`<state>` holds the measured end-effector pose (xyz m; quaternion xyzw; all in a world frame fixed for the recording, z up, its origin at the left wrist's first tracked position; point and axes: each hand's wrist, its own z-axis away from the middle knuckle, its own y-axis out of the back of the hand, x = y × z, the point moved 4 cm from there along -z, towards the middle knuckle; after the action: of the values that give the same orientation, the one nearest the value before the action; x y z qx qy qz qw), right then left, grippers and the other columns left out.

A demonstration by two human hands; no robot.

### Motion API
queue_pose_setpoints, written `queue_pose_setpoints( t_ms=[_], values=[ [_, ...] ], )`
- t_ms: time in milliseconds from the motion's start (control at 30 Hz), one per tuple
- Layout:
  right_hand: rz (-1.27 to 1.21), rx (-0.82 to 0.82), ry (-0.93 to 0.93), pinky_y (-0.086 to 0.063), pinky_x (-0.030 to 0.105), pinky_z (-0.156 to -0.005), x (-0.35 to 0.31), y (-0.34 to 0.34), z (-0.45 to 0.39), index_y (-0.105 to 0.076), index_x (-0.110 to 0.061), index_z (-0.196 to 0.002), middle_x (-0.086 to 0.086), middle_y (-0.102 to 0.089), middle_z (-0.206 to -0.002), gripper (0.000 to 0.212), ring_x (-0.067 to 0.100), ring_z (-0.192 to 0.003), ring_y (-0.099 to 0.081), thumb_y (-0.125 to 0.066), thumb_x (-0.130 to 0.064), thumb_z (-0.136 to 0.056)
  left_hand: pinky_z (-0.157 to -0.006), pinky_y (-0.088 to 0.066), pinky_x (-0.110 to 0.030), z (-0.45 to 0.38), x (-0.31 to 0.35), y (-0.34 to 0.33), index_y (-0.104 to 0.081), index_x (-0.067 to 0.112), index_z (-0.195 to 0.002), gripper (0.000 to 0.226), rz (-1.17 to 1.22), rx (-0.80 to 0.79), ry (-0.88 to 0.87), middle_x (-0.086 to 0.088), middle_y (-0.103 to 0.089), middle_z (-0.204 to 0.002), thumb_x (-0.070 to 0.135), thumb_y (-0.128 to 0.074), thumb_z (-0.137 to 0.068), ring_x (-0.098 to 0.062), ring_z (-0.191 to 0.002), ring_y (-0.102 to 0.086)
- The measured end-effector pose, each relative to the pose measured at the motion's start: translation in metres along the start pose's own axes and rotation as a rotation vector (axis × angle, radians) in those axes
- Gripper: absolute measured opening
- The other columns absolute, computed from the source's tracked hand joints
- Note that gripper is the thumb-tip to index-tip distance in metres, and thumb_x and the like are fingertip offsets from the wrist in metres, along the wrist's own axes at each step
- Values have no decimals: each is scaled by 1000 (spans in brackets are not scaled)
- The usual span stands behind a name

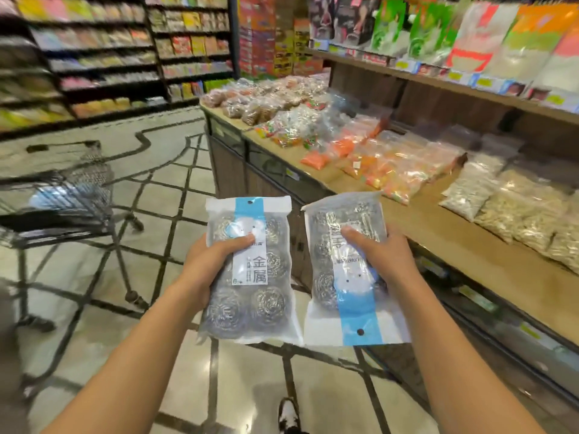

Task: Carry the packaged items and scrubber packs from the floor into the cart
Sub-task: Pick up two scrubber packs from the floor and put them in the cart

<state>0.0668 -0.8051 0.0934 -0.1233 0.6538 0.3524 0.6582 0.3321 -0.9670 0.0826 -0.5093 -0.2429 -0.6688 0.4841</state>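
My left hand (pixel 206 267) grips a clear scrubber pack (pixel 250 296) with a blue stripe and several steel scourers inside, thumb across its front. My right hand (pixel 382 255) grips a second scrubber pack (pixel 347 305) of the same kind, turned upside down. Both packs are held upright at chest height, side by side, over the tiled floor. The wire shopping cart (pixel 78 186) stands to the left, blurred, with a bluish-white package (pixel 53 195) lying in its basket.
A low wooden display counter (pixel 438 220) with bagged snacks and grains runs along the right, shelves above it. Stocked shelves line the far left. Patterned floor tiles (pixel 175 195) stretch between me and the cart. My shoe (pixel 288 415) shows at the bottom.
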Motion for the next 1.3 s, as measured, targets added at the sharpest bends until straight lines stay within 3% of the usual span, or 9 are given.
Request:
queue_pose_setpoints(
  t_ms=[100,167,400,567,733,867,1033,1200,1300],
  values=[
    [-11,-83,9,-59,46,-94,-15,-52,-48,-59,-35,-99,-15,-70,-102,45,15,-97,-72,-91,-54,-72,-91,-61,-61,-41,15,30,-73,10,-120,47,21,70,14,-19,-81,-102,17,-89,-76,-40,-93,-79],
    [-15,-108,24,-60,48,-94,-27,-83,-81,-66,-31,-105,-10,-76,-103,53,17,-97,-75,-91,-58,-67,-89,-62,-60,-71,28,47,-73,8,-120,50,30,119,11,-20,-81,-101,19,-91,-74,-41,-92,-79],
    [1,-248,57,-62,49,-92,-80,-185,-201,-71,-29,-114,-8,-80,-104,76,17,-95,-78,-85,-72,-53,-65,-63,-42,-168,87,94,-74,7,-116,42,74,250,12,-19,-81,-97,19,-88,-78,-35,-77,-80],
    [20,-334,82,-61,50,-92,-109,-263,-263,-70,-30,-116,-7,-79,-107,77,18,-98,-77,-86,-73,-55,-71,-64,-45,-221,115,138,-75,6,-114,39,97,340,6,-20,-81,-97,18,-88,-78,-36,-78,-80],
    [47,-407,77,-62,52,-90,-126,-351,-308,-67,-31,-105,-6,-78,-104,61,20,-96,-76,-88,-66,-60,-71,-63,-44,-277,135,188,-72,9,-118,47,149,378,-8,-20,-81,-101,19,-88,-75,-35,-82,-80],
    [57,-409,76,-62,53,-89,-138,-431,-346,-66,-30,-105,-5,-78,-103,68,23,-97,-76,-85,-73,-54,-82,-62,-50,-330,157,237,-72,10,-116,60,174,390,-29,-21,-80,-101,22,-91,-61,-38,-88,-78],
    [99,-434,59,-63,53,-88,-160,-529,-388,-72,-27,-112,-5,-80,-103,92,22,-96,-77,-81,-89,-45,-93,-59,-61,-393,192,308,-72,9,-118,63,209,432,-17,-22,-80,-104,20,-92,-59,-41,-95,-77],
    [86,-442,49,-62,53,-88,-190,-601,-428,-71,-29,-113,-5,-80,-103,82,22,-95,-77,-84,-82,-52,-63,-63,-38,-451,227,363,-72,7,-118,57,176,461,-10,-19,-81,-95,20,-91,-66,-31,-73,-79],
    [81,-466,50,-62,53,-89,-206,-639,-452,-70,-30,-112,-4,-79,-104,79,23,-97,-77,-85,-79,-52,-58,-62,-35,-486,243,388,-72,7,-118,50,186,482,15,-17,-82,-92,20,-90,-73,-28,-69,-79]
  ],
)
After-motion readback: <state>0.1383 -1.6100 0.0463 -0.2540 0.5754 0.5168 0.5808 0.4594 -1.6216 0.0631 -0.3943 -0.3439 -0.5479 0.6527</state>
